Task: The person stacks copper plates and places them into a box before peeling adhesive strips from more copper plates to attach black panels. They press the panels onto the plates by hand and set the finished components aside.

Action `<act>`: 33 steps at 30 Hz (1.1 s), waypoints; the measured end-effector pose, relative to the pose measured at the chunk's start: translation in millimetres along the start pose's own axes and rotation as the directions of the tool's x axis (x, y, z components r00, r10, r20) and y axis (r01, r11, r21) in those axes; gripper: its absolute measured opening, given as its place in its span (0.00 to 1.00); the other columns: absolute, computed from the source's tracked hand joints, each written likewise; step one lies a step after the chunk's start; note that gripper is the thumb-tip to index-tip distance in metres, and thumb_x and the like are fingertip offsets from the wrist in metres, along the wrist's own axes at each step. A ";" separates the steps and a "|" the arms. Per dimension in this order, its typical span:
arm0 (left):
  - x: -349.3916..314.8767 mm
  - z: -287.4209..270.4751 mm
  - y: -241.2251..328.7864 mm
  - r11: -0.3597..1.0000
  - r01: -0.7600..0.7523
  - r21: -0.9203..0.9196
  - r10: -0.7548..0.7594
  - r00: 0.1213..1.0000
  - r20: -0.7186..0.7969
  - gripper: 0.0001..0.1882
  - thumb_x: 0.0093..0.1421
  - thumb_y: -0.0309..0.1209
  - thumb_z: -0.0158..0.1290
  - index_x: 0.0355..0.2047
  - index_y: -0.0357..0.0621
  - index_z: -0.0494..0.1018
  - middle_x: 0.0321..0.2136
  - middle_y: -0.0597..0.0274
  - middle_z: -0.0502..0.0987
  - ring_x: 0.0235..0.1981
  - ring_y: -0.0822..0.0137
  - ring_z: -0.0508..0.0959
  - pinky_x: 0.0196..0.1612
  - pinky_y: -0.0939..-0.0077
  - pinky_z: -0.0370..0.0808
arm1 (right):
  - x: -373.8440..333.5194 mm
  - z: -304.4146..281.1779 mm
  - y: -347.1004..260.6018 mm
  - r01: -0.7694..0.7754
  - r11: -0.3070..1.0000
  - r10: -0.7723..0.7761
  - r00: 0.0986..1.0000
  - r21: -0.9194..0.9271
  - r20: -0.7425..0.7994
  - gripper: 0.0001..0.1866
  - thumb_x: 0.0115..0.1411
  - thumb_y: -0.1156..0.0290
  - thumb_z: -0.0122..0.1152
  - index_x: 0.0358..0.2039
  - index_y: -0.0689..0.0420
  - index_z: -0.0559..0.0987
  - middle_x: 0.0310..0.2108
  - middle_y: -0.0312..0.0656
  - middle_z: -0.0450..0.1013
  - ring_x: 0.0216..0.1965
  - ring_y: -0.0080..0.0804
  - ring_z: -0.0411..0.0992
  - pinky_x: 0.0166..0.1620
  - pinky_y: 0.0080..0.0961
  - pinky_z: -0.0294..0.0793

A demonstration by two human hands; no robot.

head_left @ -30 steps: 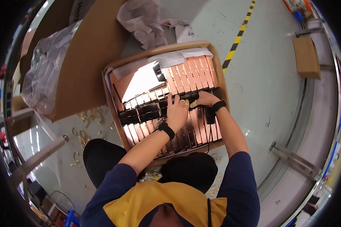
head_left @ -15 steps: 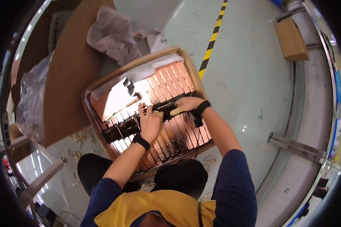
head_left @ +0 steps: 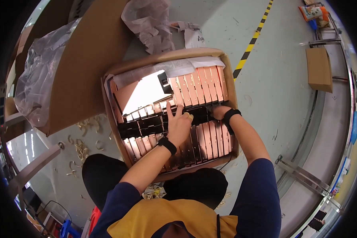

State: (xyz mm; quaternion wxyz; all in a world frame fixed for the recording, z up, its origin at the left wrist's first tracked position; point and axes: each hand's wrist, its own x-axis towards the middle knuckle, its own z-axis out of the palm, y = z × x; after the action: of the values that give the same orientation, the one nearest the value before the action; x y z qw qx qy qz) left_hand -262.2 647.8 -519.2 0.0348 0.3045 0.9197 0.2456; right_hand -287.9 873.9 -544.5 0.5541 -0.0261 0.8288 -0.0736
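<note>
An open cardboard box (head_left: 204, 52) holds two rows of copper-coloured metal strips (head_left: 200, 85) standing side by side. A band of black parts (head_left: 144, 126) runs between the rows. My left hand (head_left: 180, 129) rests over the middle of this band, two fingers stretched out and spread, with pale yellow covers on other fingertips. At the band's right end, my right hand (head_left: 221, 112) reaches down by the box wall. Its fingers are curled and partly hidden among the black parts, so what they grip cannot be made out. Each wrist wears a black band.
A large brown cardboard carton (head_left: 87, 59) with clear plastic (head_left: 43, 75) stands at the left. Crumpled wrapping (head_left: 150, 25) lies beyond the box. Yellow-black tape (head_left: 248, 49) crosses the floor. At the right are a small carton (head_left: 319, 69) and a metal frame leg (head_left: 301, 172). Pale curled scraps (head_left: 81, 148) litter the floor.
The view has shifted, so the box sits further right in it. My right hand has moved along the black band to its right end. My left hand stays near the middle, fingers spread.
</note>
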 end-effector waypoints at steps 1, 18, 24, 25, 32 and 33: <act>-1.6 2.2 -1.6 1.000 0.002 0.006 -0.002 1.000 -0.001 0.02 0.43 0.25 0.52 0.18 0.46 0.74 0.20 0.65 0.73 0.49 0.56 0.68 0.62 0.34 0.41 | -2.5 -10.5 -15.3 -0.077 0.996 0.070 0.989 0.050 0.132 0.17 0.54 0.73 0.45 0.44 0.58 0.76 0.41 0.52 0.74 0.43 0.45 0.73 0.47 0.38 0.71; 1.7 0.8 0.2 0.994 0.047 -0.096 -0.045 0.999 0.025 0.04 0.43 0.22 0.51 0.17 0.43 0.75 0.18 0.61 0.71 0.45 0.52 0.70 0.61 0.35 0.45 | 55.5 5.5 -12.6 0.074 0.892 0.040 0.970 -0.445 0.240 0.22 0.56 0.61 0.46 0.49 0.54 0.74 0.52 0.45 0.70 0.52 0.40 0.69 0.53 0.35 0.68; 1.3 2.8 4.3 0.996 0.043 -0.082 -0.041 0.999 0.022 0.04 0.44 0.23 0.51 0.18 0.43 0.75 0.18 0.62 0.70 0.42 0.55 0.71 0.61 0.35 0.46 | 54.1 11.9 0.5 0.146 0.923 -0.056 0.966 -0.355 0.251 0.21 0.56 0.60 0.46 0.47 0.54 0.75 0.49 0.48 0.71 0.51 0.43 0.69 0.52 0.33 0.68; 1.9 1.9 4.9 0.996 0.046 -0.083 -0.044 0.999 0.023 0.04 0.44 0.23 0.51 0.18 0.43 0.75 0.18 0.62 0.70 0.42 0.55 0.71 0.61 0.35 0.46 | 54.6 15.3 6.2 0.180 0.933 -0.107 0.965 -0.312 0.238 0.21 0.56 0.59 0.46 0.47 0.55 0.75 0.49 0.49 0.71 0.51 0.43 0.69 0.52 0.33 0.68; -2.0 -5.3 2.6 0.998 0.027 -0.048 -0.024 0.997 0.068 0.03 0.45 0.23 0.51 0.19 0.45 0.75 0.19 0.65 0.70 0.39 0.59 0.70 0.62 0.37 0.45 | 41.3 13.9 -5.8 0.142 0.952 -0.075 0.967 -0.270 0.243 0.21 0.57 0.59 0.44 0.44 0.55 0.77 0.47 0.51 0.72 0.48 0.45 0.71 0.51 0.34 0.68; -3.1 -5.6 3.6 0.999 0.024 -0.046 -0.021 0.997 0.069 0.03 0.45 0.23 0.51 0.19 0.45 0.75 0.19 0.65 0.70 0.39 0.59 0.70 0.62 0.37 0.45 | 39.0 15.9 -7.9 0.145 0.948 -0.074 0.967 -0.285 0.245 0.21 0.57 0.59 0.44 0.44 0.55 0.77 0.47 0.51 0.72 0.48 0.45 0.71 0.51 0.35 0.68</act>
State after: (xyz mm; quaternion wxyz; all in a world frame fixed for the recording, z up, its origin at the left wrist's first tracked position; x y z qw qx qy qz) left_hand -258.9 646.1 -512.8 0.0762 0.3016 0.9152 0.2560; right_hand -288.4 859.7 -584.9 0.6312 -0.1648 0.7575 0.0258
